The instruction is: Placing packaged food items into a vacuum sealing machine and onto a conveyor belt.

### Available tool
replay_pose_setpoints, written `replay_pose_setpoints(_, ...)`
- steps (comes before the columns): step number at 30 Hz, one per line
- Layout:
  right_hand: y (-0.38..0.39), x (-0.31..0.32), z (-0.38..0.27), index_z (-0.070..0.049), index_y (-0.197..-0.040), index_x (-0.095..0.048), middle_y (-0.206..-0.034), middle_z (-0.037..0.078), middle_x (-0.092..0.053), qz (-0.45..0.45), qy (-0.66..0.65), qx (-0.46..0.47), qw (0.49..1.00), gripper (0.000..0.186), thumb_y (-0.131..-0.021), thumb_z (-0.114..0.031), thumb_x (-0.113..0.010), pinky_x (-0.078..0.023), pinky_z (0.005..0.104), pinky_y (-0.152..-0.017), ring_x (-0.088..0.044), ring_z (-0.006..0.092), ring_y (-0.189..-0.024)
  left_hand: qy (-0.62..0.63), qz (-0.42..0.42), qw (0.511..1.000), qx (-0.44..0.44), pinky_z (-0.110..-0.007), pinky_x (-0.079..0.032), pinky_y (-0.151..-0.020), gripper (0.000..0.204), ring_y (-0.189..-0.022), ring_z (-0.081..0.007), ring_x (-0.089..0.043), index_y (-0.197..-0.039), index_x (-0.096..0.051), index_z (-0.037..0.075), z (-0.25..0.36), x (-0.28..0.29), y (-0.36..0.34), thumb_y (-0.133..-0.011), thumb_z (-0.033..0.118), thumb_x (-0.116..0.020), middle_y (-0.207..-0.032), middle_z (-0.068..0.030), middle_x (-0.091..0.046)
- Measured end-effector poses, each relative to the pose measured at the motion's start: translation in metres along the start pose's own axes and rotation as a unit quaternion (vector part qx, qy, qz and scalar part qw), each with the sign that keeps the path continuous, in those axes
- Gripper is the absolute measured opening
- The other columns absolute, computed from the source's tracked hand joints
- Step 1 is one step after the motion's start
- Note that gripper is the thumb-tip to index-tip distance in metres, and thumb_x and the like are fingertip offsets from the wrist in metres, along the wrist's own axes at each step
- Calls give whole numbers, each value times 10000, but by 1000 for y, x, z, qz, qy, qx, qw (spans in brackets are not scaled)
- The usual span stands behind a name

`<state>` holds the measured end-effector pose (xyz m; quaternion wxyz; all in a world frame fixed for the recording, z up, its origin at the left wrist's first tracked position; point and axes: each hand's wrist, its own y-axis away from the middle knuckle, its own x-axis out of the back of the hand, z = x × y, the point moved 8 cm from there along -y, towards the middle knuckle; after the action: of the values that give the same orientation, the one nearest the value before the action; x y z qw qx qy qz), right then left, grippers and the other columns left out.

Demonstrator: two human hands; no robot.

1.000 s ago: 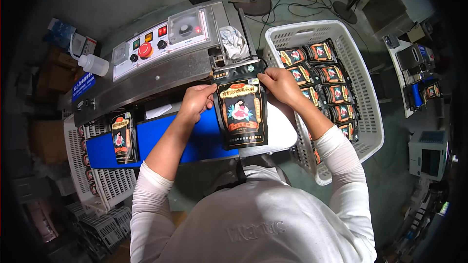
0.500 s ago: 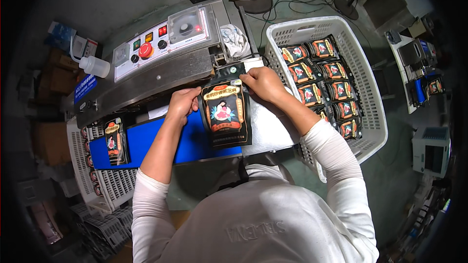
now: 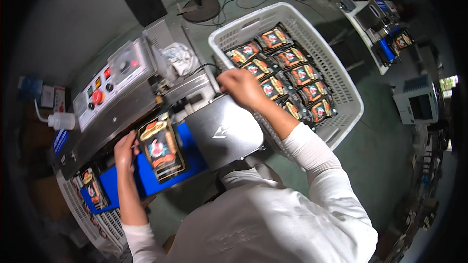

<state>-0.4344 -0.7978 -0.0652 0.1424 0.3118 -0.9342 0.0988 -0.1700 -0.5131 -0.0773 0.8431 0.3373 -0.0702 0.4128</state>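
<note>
The black pouch (image 3: 161, 148) is over the blue belt (image 3: 196, 158), beside the left hand (image 3: 126, 151); whether it lies flat, I cannot tell. It seems light and soft, maybe slippery, so its 2 side edges look best for holding. The left fingers are at its edge, but their pinching is unclear. The right hand (image 3: 241, 87) is curled near the white basket (image 3: 343, 90), its fingertips unclear. Behind are grey wall (image 3: 73, 29) and green floor (image 3: 375, 151)
</note>
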Motion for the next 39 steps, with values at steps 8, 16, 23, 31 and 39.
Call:
replay_pose_setpoints(8,43,118,283,-52,-644,-503,-526,42,-490,311,-211,-457,806,226,-785,-208,-585,-296,259,-295,-451,138,-376,80,120,980,-140,-152,-312,-454,228,-511,-44,-417,-924,-553,14,14,28,73,-865,225,-487,-676,-12,-531)
replay_pose_setpoints(16,-14,116,275,39,-934,-528,-794,76,-578,415,-183,-370,811,255,-785,-164,-567,-404,297,-632,-525,185,-692,120,63,975,-178,-168,-345,-464,204,-521,-60,-428,-900,-548,23,48,-18,104,-861,218,-498,-694,-22,-542)
replay_pose_setpoints(23,-51,189,68,-7,-706,-472,-589,14,-442,187,20,53,981,211,-831,-170,-518,-358,253,-520,-395,72,-565,93,-69,961,-250,-170,-359,-514,168,-548,-53,-447,-908,-563,11,105,-85,101,-869,147,-474,-697,-23,-548)
replay_pose_setpoints(31,20,105,-73,-15,-826,-561,-746,-28,-561,-43,-203,-48,977,132,-843,-134,-504,-387,172,-585,-475,18,-660,114,-249,924,-265,-172,-384,-514,258,-582,-44,-477,-1056,-536,23,122,-175,94,-861,185,-490,-863,-60,-604)
replay_pose_setpoints(39,37,24,-27,-17,-679,-504,-558,-26,-440,-94,-58,-82,990,241,-842,-193,-505,-314,239,-461,-373,44,-523,136,-230,954,-135,-186,-311,-408,240,-427,-50,-384,-756,-540,8,63,-169,46,-864,216,-487,-589,-8,-483)
